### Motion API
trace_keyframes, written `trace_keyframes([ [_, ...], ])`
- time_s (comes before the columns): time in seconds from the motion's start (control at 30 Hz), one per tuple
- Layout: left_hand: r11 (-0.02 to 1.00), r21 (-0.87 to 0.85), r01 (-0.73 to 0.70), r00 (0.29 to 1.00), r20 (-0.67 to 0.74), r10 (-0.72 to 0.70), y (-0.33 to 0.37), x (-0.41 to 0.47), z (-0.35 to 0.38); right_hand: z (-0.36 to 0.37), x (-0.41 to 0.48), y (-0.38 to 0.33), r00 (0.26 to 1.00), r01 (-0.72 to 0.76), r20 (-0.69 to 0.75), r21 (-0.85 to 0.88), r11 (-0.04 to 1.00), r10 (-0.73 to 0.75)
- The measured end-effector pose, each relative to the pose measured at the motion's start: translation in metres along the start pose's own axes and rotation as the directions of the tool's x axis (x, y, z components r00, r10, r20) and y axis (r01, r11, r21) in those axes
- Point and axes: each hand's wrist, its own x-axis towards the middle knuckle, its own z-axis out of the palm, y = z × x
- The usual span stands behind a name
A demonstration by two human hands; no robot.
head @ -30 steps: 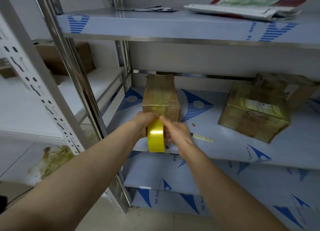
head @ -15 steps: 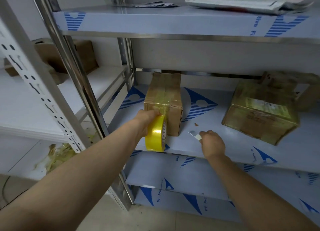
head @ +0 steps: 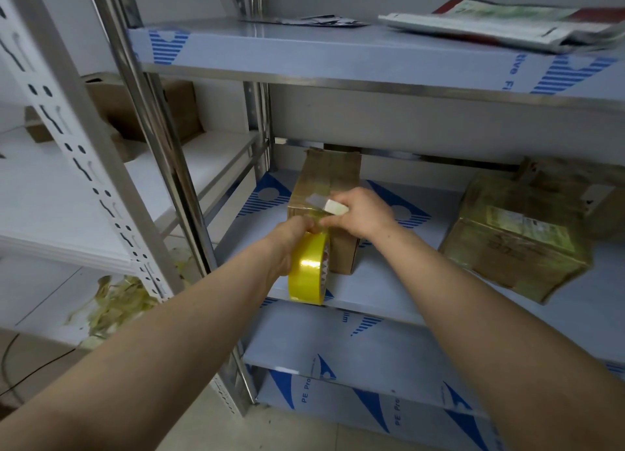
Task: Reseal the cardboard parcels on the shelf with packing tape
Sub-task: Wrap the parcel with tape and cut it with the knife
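Observation:
A small upright cardboard parcel [head: 329, 176] stands on the middle shelf [head: 399, 281], its top glossy with tape. My left hand [head: 291, 237] grips a yellow roll of packing tape [head: 308, 269] against the parcel's front top edge. My right hand [head: 362, 215] holds a small cutter [head: 326, 204] with its grey blade over the tape at that edge. A second, larger tape-wrapped parcel [head: 514, 237] lies tilted on the same shelf to the right, with another box [head: 571, 183] behind it.
The upper shelf [head: 338, 54] carries flat printed bags [head: 500, 24]. Steel uprights [head: 148, 119] stand on the left, with a white rack [head: 50, 193] and brown boxes [head: 142, 109] beyond. Crumpled tape scraps [head: 115, 301] lie on a lower left shelf.
My right hand picked the cutter up from the shelf and brought it up to the parcel's top edge beside the tape roll. The left hand kept the roll at the parcel.

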Motion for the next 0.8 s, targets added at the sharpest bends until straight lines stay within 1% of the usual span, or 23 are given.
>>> trace_keyframes([
  [0.07,1.000,-0.018,-0.011,0.998,0.056,0.012,-0.001,-0.002,0.000,0.003,0.002,0.001,1.000,-0.006,-0.019,-0.159,0.987,0.003],
  [0.13,0.999,-0.036,-0.015,0.999,0.047,0.016,-0.001,-0.005,0.000,0.007,0.004,0.002,0.997,0.019,-0.065,-0.219,0.976,-0.034],
  [0.2,1.000,0.009,-0.009,1.000,0.005,0.009,-0.002,-0.008,-0.002,0.009,0.006,0.001,0.997,0.018,-0.070,-0.202,0.979,-0.033],
  [0.3,0.994,0.101,0.029,1.000,0.005,-0.030,-0.009,-0.019,-0.001,0.008,0.011,0.003,0.999,-0.002,-0.038,-0.155,0.988,-0.004],
  [0.37,0.997,0.075,0.029,1.000,0.005,-0.029,-0.012,-0.020,0.002,0.008,0.013,0.005,0.999,-0.002,-0.050,-0.141,0.990,-0.005],
  [0.43,1.000,-0.019,0.017,1.000,0.009,-0.016,-0.016,-0.016,0.004,0.010,0.015,0.009,0.998,-0.004,-0.063,-0.122,0.992,-0.004],
  [0.5,0.995,-0.102,0.014,1.000,0.020,-0.012,-0.019,-0.016,0.006,0.009,0.015,0.012,0.999,-0.009,-0.035,-0.040,0.999,0.007],
  [0.57,0.989,-0.150,0.015,1.000,0.020,-0.012,-0.021,-0.015,0.007,0.005,0.011,0.010,1.000,-0.020,0.024,0.171,0.985,0.016],
  [0.6,0.990,-0.143,0.017,1.000,0.011,-0.015,-0.021,-0.014,0.007,0.003,0.008,0.009,1.000,-0.019,0.021,0.265,0.964,0.014],
  [0.63,0.992,-0.125,0.015,1.000,0.000,-0.015,-0.021,-0.013,0.007,0.001,0.005,0.008,1.000,0.000,-0.016,0.314,0.949,0.005],
  [0.67,0.994,-0.108,0.008,1.000,-0.011,-0.009,-0.021,-0.012,0.007,-0.001,0.001,0.007,0.997,0.035,-0.074,0.308,0.951,-0.013],
  [0.7,0.995,-0.101,-0.003,1.000,-0.020,0.001,-0.020,-0.013,0.007,-0.003,-0.003,0.007,0.990,0.086,-0.127,0.243,0.966,-0.057],
  [0.73,0.995,-0.104,-0.012,1.000,-0.027,0.010,-0.019,-0.013,0.006,-0.005,-0.007,0.008,0.983,0.134,-0.140,0.120,0.984,-0.117],
  [0.77,0.993,-0.115,-0.020,1.000,-0.025,0.018,-0.019,-0.013,0.006,-0.007,-0.011,0.009,0.980,0.169,-0.104,-0.029,0.985,-0.171],
  [0.8,0.992,-0.125,-0.027,1.000,-0.019,0.024,-0.019,-0.014,0.006,-0.009,-0.014,0.010,0.980,0.186,-0.038,-0.165,0.969,-0.194],
])
